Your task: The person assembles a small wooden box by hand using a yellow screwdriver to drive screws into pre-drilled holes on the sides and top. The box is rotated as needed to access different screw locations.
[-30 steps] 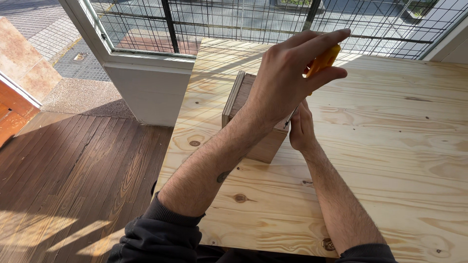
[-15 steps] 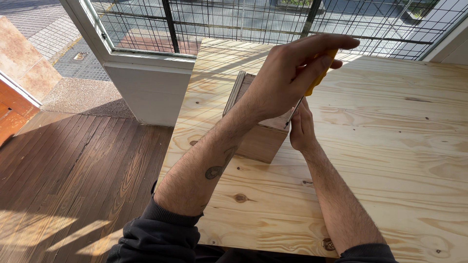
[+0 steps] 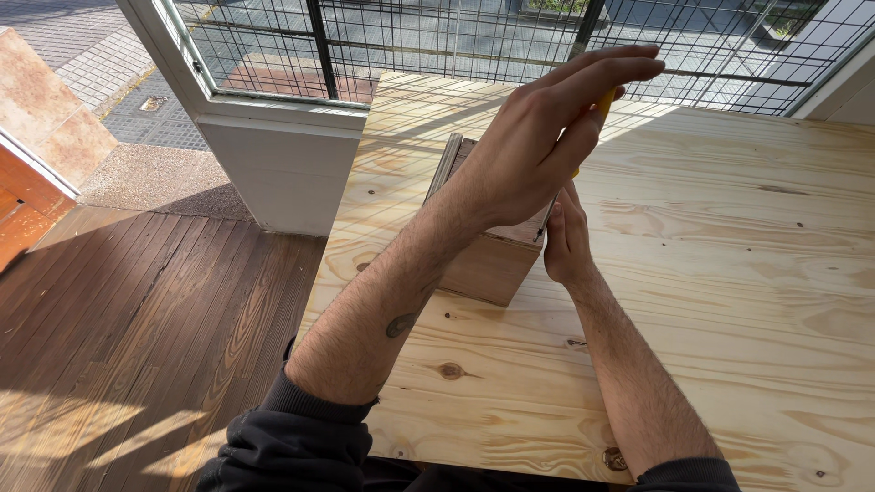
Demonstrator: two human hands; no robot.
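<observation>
A small wooden box (image 3: 483, 264) stands on the pine table (image 3: 729, 273). My left hand (image 3: 538, 137) is raised above the box with fingers stretched forward, pinching a yellow-orange object (image 3: 603, 105) that is almost hidden behind the fingers. My right hand (image 3: 565, 239) rests flat against the right side of the box, fingers pointing up. Most of the box top is hidden behind my left hand.
A white window frame (image 3: 273, 137) with a black wire grille (image 3: 437, 36) runs along the table's far and left side. Dark wooden floorboards (image 3: 137, 328) lie to the left of the table edge.
My left hand has rotated a little, so its fingers now cover more of the yellow-orange object. The right hand and the box have stayed put.
</observation>
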